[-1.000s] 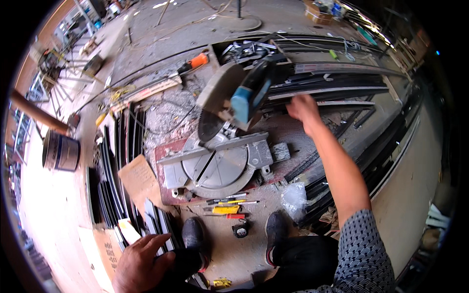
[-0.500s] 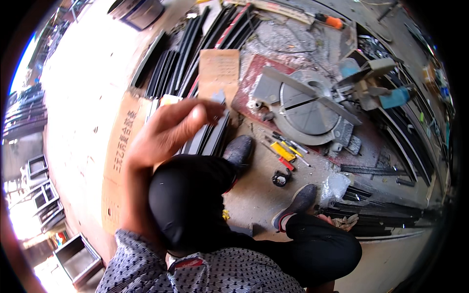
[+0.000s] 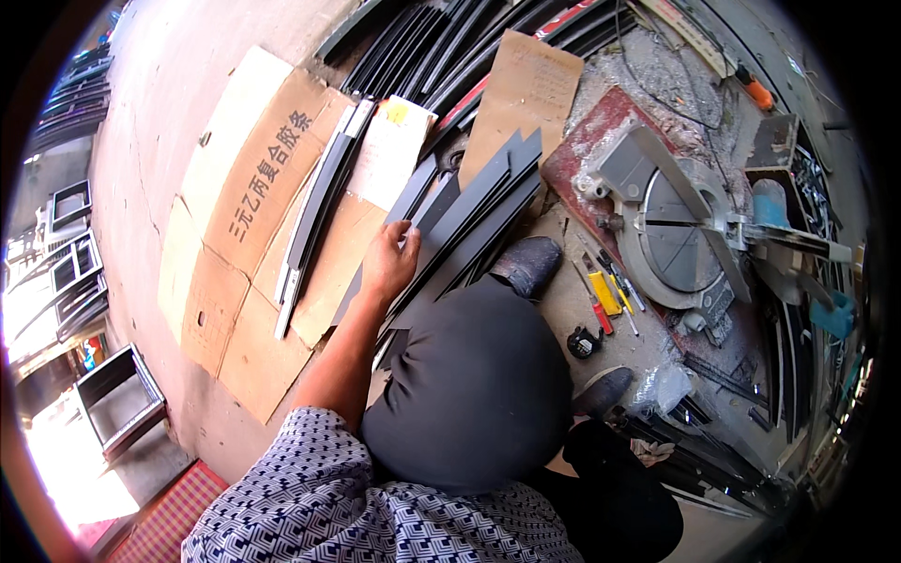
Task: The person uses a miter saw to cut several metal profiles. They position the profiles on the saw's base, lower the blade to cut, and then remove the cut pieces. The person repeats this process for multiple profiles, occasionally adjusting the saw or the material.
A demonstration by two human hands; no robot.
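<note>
Far left, on the concrete floor [image 3: 150,141], lies flattened brown cardboard [image 3: 239,244] bearing dark printed characters; a long dark metal profile strip [image 3: 314,211] rests diagonally across it. Beside that, a pale paper sheet [image 3: 389,155] with a small yellow tag at its top edge.

Left hand [image 3: 389,263]: reaching forward from a patterned sleeve [image 3: 310,488], fingers [image 3: 405,236] loosely spread and laid flat on the near end of a fan of dark grey metal strips [image 3: 479,202]. Contact is touching; no closed grip visible. The strips lie on the floor, running up and right, just ahead of a black shoe [image 3: 530,263].

Right hand: not in view.

Centre: the person's dark-clad knee [image 3: 474,385] blocks the ground beneath it. Above, a second brown cardboard piece [image 3: 521,94] leans over black profiles.

Right: small hand tools with yellow and red handles [image 3: 605,296], a black tape measure [image 3: 582,342], then a grey mitre saw [image 3: 680,230] on a red base.
</note>
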